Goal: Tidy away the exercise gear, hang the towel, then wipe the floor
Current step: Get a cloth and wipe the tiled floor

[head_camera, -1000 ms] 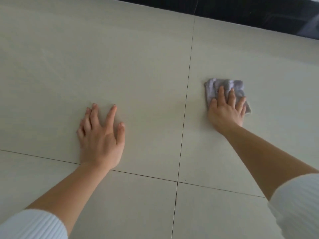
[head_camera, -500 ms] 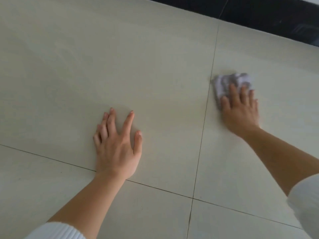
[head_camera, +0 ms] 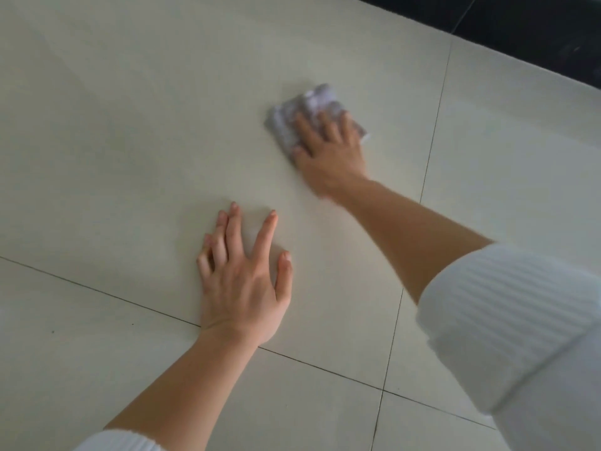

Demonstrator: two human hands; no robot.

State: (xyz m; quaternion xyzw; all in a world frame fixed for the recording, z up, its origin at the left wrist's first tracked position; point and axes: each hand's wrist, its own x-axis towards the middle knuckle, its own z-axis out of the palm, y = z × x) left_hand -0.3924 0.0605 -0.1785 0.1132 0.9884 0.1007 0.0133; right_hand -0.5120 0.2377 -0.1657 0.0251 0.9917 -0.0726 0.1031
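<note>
A folded grey cloth (head_camera: 292, 120) lies on the pale tiled floor (head_camera: 130, 125), left of a long grout line. My right hand (head_camera: 328, 151) presses flat on top of it, fingers spread over the fabric, and covers its near part. The hand and cloth are blurred by motion. My left hand (head_camera: 244, 281) rests palm down on the same tile, closer to me, fingers apart and holding nothing. Both forearms are bare below pushed-up white ribbed sleeves.
A dark glossy strip (head_camera: 520, 30) runs along the floor's far edge at the upper right. Grout lines (head_camera: 432, 151) split the floor into large tiles, with a crossing near the bottom right.
My right hand has slid the cloth leftwards across the grout line onto the tile that my left hand rests on. The left hand stays planted; the view has swung.
</note>
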